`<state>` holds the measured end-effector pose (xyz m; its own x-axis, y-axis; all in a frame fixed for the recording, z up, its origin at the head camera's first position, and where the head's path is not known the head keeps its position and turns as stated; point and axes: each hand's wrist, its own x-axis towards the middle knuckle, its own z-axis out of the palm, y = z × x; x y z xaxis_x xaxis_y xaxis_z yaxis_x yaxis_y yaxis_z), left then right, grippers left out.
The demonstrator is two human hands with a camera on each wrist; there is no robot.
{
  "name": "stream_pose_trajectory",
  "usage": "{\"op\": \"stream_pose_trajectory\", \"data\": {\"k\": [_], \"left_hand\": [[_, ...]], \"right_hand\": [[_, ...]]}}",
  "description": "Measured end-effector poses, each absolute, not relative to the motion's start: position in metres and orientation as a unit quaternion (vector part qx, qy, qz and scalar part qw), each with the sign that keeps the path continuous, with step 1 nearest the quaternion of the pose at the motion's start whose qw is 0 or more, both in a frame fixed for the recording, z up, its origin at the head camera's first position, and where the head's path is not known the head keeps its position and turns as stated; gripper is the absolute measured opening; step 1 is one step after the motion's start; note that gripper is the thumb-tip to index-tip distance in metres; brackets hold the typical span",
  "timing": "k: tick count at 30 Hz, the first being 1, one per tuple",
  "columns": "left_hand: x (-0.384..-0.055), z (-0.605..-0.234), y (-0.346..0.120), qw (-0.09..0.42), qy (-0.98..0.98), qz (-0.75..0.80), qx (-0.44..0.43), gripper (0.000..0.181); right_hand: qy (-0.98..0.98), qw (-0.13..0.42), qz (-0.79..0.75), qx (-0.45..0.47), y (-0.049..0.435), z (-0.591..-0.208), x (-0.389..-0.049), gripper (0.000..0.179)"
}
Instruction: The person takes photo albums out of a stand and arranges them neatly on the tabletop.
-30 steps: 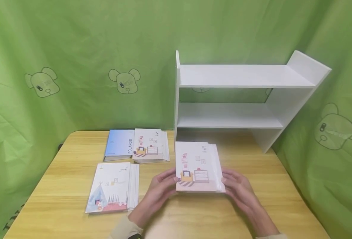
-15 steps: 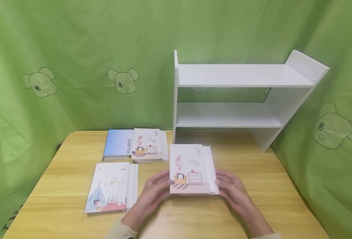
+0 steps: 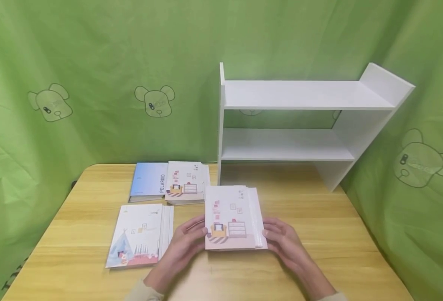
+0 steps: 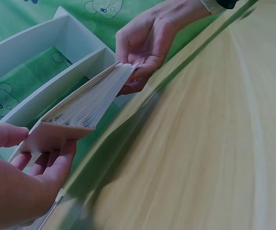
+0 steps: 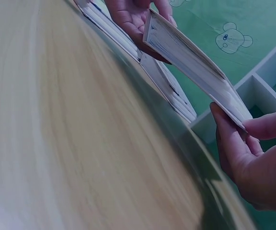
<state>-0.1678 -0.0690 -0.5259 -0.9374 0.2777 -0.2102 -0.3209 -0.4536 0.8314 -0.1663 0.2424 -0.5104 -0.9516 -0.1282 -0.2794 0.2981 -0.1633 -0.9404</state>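
Observation:
Both my hands hold a photo album [image 3: 229, 217], its pale cover printed with a yellow armchair and a drawer chest. In the head view, my left hand [image 3: 185, 240] grips the left side and my right hand [image 3: 283, 242] the right side. The left wrist view shows my left thumb on top of the album [image 4: 75, 103], with fingers beneath its spine. Page edges of the album [image 5: 190, 62] show in the right wrist view, where my right thumb and fingers pinch its far corner. Held this way, it is raised off the table and slightly tilted.
A white two-tier shelf [image 3: 289, 95] stands at the back right. On the table's left lie a blue POLAROID album [image 3: 148, 179], an armchair-cover album [image 3: 185, 182] beside it and a tent-cover album [image 3: 136, 234] nearer me. Green curtain [image 3: 105, 50] surrounds the wooden table [image 3: 319, 209].
Both hands have carried the album left and slightly toward me, away from the shelf. It now overlaps the armchair-cover album's edge in the head view. The other albums stay put.

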Motion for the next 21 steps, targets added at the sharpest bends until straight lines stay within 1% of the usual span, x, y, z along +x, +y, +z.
{"op": "stream_pose_trajectory", "data": {"k": [10,17,21], "left_hand": [[-0.164,-0.528,-0.081,0.169,0.501,0.848,-0.039,0.065],[-0.163,-0.527,-0.092,0.162,0.513,0.842,-0.038,0.064],[-0.162,-0.529,-0.097,0.162,0.519,0.838,-0.048,0.063]], "right_hand": [[0.627,0.167,-0.760,0.033,0.234,-0.513,-0.169,0.057],[0.626,0.176,-0.759,0.030,0.224,-0.513,-0.170,0.055],[0.623,0.184,-0.760,0.028,0.220,-0.515,-0.169,0.057]]}}
